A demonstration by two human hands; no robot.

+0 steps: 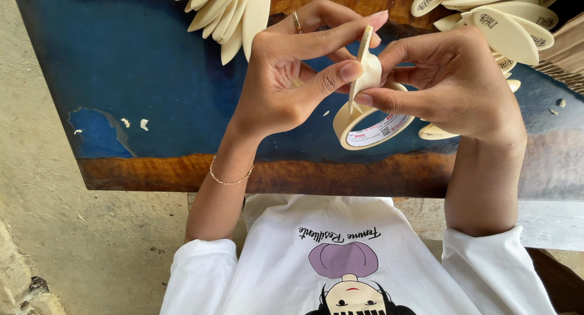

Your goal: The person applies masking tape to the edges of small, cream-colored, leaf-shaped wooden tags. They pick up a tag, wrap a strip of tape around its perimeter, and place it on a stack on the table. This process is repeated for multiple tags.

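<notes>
Head view looks down on one broad table [134,59] with a deep blue top and a brown wooden edge, spreading out beyond both hands. Above the left hand [286,78] lies one fanned pile of pale cream, leaf-shaped wooden blades [228,11]; above the right hand [450,84] lies a second pile of the same blades [511,23], these with dark lettering; an exact count of either pile cannot be told. Just below the fingertips of both hands sits one roll of cream masking tape [371,128], its ring resting on the table. Between the two hands stands one slim cream wooden piece [366,69], held nearly upright. The left hand is curled, thumb and forefinger pinched on the piece's near side; the right hand is also curled, its thumb and fingers pinching the far side. A few small pale chips [135,123] lie to the left of the left hand.
</notes>
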